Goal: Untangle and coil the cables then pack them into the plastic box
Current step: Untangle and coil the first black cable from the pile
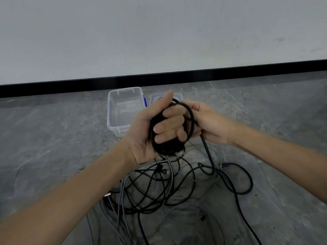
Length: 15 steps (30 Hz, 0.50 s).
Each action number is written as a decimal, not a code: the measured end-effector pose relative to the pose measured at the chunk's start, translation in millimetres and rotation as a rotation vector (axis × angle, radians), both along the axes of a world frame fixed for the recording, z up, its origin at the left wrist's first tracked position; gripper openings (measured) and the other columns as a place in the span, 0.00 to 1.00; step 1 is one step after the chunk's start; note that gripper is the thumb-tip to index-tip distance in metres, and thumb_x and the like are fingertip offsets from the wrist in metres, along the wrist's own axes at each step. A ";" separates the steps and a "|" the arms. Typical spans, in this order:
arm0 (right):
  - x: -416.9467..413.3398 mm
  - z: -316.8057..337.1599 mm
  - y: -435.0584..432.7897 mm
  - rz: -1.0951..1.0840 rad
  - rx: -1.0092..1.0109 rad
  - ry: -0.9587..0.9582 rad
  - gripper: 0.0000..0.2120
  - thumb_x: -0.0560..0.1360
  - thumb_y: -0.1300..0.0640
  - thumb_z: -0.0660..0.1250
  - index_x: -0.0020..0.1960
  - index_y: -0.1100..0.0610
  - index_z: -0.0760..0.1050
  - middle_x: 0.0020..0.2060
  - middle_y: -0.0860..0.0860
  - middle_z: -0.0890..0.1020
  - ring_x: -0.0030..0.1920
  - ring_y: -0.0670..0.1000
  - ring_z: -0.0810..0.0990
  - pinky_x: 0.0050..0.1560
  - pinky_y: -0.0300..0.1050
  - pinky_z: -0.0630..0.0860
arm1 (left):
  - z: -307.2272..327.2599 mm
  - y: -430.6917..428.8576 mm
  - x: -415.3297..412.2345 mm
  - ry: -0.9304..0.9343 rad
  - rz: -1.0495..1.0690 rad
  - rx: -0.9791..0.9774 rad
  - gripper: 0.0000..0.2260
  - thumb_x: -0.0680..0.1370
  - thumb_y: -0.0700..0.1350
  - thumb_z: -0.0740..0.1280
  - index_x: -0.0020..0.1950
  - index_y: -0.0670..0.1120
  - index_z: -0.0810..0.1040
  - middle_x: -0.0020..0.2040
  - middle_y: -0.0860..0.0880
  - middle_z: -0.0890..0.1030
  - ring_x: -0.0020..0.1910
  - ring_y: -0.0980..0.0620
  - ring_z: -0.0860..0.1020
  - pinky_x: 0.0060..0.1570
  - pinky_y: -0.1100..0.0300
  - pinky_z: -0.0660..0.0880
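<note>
Left hand [139,135], ctr of frame, palm toward the camera, thumb up, fingers curled tight round a coil of black cable [168,147]; the coil wraps the fingers and bulges out below them. Right hand [212,121] sits just beside it on the right, touching the coil's outer loop, fingers closed on the same cable. From there a loose strand [208,152] drops down to the floor [44,138].

Below the hands, lower ctr, lies a tangle of cables [152,191], black and grey mixed, loops crossing each other, some running off the btm edge. A USB plug [167,172] shows near the top of the pile.

Clear plastic box [113,110] stands open on the floor above the left hand, partly hidden by it, w/ nothing visible inside. Its lid [178,96], blue-trimmed, lies just right of the box, mostly hidden behind the thumb and coil. Behind both: black skirting board [230,72] and pale wall [159,32].
</note>
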State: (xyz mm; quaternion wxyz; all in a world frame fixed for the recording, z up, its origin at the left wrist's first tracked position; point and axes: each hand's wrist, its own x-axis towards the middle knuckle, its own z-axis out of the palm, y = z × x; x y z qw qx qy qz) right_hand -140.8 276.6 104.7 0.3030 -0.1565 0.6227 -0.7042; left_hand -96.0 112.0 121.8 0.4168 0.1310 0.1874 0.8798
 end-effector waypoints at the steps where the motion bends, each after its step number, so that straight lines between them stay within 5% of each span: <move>1: 4.7 -5.0 -1.6 -0.001 -0.011 -0.058 0.09 0.76 0.52 0.61 0.40 0.53 0.76 0.23 0.47 0.66 0.20 0.42 0.60 0.21 0.35 0.54 | 4.4 -0.1 -2.4 -0.001 0.071 0.006 0.15 0.81 0.48 0.62 0.36 0.42 0.71 0.24 0.46 0.74 0.20 0.51 0.66 0.44 0.61 0.76; 5: 29.8 -22.4 -18.5 -0.080 0.019 -0.203 0.20 0.82 0.51 0.54 0.34 0.55 0.69 0.20 0.47 0.63 0.19 0.44 0.56 0.23 0.37 0.52 | 13.7 0.7 -9.3 -0.032 0.334 -0.066 0.14 0.78 0.47 0.64 0.34 0.45 0.69 0.22 0.51 0.70 0.20 0.55 0.69 0.41 0.63 0.78; 10: 36.9 -29.3 -28.7 -0.193 0.162 -0.100 0.21 0.82 0.47 0.55 0.34 0.55 0.67 0.21 0.48 0.62 0.21 0.45 0.56 0.23 0.37 0.53 | 3.9 3.5 -5.9 -0.095 0.442 -0.086 0.14 0.77 0.48 0.64 0.34 0.46 0.67 0.23 0.53 0.68 0.20 0.56 0.67 0.39 0.65 0.77; 12: 39.2 -37.0 -28.6 -0.261 0.240 0.052 0.18 0.82 0.49 0.56 0.36 0.56 0.68 0.21 0.48 0.64 0.20 0.44 0.59 0.22 0.36 0.56 | 0.1 3.4 -5.8 -0.097 0.489 -0.105 0.13 0.77 0.47 0.65 0.34 0.47 0.67 0.23 0.53 0.68 0.21 0.56 0.67 0.39 0.64 0.76; 15: 53.2 -56.0 -21.3 -0.294 0.502 0.527 0.12 0.82 0.52 0.58 0.41 0.55 0.68 0.26 0.46 0.70 0.26 0.44 0.66 0.28 0.39 0.63 | 2.7 0.5 -8.0 -0.125 0.597 -0.119 0.14 0.77 0.47 0.64 0.34 0.47 0.66 0.23 0.54 0.66 0.21 0.57 0.66 0.39 0.64 0.76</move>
